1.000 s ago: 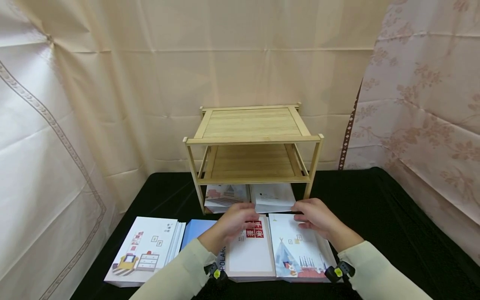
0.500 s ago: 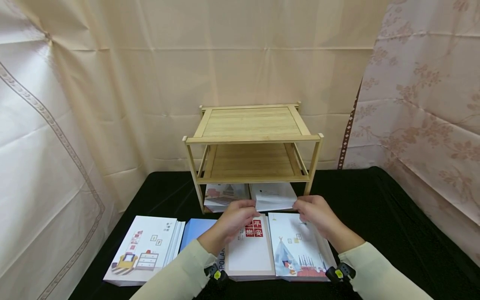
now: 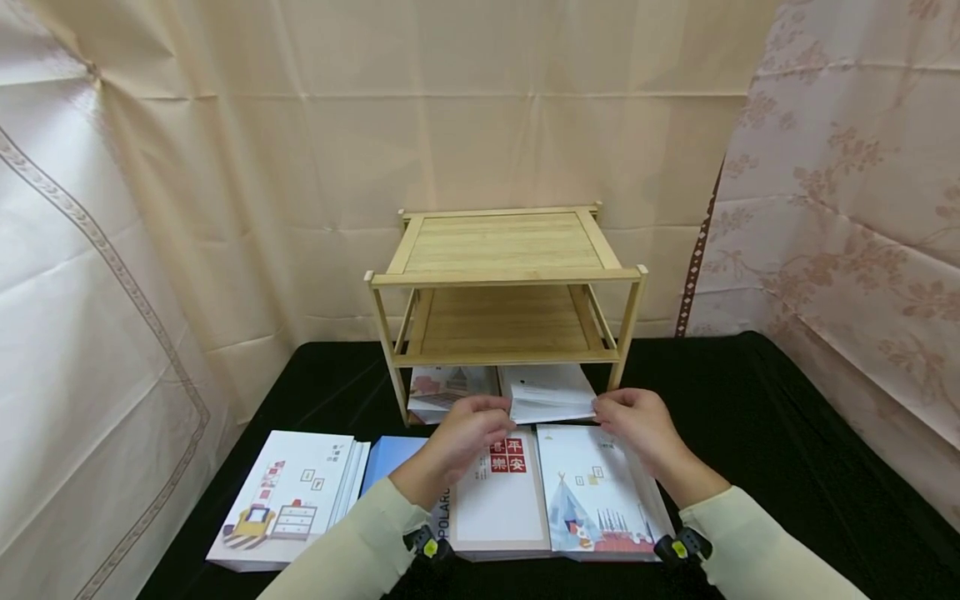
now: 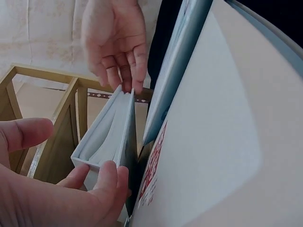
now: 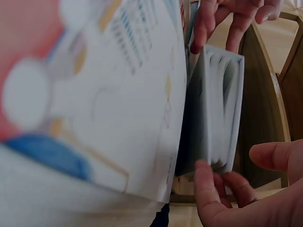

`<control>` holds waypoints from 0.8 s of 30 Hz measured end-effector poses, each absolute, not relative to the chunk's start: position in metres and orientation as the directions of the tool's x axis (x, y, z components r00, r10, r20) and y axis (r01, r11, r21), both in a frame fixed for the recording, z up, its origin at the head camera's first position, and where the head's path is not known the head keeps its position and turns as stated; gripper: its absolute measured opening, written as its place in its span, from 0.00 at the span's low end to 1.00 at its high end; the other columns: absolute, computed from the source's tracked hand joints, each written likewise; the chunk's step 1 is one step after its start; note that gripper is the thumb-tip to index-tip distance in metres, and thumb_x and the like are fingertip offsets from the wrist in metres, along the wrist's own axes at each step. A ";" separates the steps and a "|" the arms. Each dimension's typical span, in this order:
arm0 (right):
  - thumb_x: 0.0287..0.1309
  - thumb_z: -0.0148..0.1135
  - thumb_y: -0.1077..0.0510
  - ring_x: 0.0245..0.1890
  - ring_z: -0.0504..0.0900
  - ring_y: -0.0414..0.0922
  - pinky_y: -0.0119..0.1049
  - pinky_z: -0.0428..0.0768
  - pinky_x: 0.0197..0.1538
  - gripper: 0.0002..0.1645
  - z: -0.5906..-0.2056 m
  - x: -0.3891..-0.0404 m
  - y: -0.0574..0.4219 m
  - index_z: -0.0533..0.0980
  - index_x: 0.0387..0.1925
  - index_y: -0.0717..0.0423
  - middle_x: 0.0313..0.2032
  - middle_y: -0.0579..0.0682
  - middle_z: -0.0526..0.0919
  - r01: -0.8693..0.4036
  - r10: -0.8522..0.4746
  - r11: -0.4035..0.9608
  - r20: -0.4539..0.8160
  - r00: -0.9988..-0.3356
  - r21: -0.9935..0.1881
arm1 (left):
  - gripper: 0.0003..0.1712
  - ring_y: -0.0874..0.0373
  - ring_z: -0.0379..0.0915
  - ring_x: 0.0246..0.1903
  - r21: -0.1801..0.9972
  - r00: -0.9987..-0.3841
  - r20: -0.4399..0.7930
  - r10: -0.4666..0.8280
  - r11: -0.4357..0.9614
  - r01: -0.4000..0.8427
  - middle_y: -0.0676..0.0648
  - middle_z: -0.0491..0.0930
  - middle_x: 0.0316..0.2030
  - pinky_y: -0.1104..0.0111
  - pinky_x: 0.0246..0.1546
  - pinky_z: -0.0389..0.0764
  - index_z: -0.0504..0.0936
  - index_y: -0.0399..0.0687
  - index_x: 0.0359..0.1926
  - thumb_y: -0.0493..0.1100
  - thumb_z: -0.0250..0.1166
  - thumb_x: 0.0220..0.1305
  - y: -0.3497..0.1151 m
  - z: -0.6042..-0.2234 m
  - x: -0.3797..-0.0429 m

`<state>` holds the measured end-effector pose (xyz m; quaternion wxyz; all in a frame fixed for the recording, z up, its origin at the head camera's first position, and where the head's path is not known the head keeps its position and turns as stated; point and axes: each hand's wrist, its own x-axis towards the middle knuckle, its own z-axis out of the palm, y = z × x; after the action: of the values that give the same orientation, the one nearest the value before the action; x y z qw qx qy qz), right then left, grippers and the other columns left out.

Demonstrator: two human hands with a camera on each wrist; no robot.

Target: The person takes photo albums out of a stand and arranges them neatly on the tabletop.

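A white photo album lies on the lowest level of a small wooden rack; its loose sleeves show between stiff covers. With a few fingertips, my left hand touches its near left corner, the left thumb raised clear of it. At the opposite corner my right hand rests lightly bent fingers on the album's end. Both wrist views show the two hands facing each other across it; in the right wrist view the right thumb stands apart from the album. Beside it on the rack lies an album with a picture cover.
In front of the rack stand a white album stack with a furniture drawing, a blue album, a white one with red squares and one with a tent drawing. Black cloth covers the table, curtains behind.
The spread fingers of both hands have closed in on the album's ends. My right hand has moved slightly right, and the album's near right corner has shifted right with it.
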<state>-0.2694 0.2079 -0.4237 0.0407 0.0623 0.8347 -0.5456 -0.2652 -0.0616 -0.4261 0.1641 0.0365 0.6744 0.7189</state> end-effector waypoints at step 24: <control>0.59 0.75 0.48 0.40 0.84 0.48 0.38 0.85 0.45 0.22 -0.434 -0.259 0.217 0.80 0.46 0.59 0.45 0.55 0.83 0.274 0.109 0.293 -0.253 -0.961 -0.916 | 0.34 0.50 0.88 0.39 0.956 -0.936 -0.265 0.230 0.189 -0.225 0.39 0.87 0.42 0.62 0.39 0.90 0.77 0.32 0.59 0.57 0.69 0.69 -0.070 -0.431 -0.272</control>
<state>-0.2587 0.2175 -0.4343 0.0709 0.1194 0.8011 -0.5822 -0.2716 -0.0696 -0.4314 0.1784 0.0017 0.7501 0.6368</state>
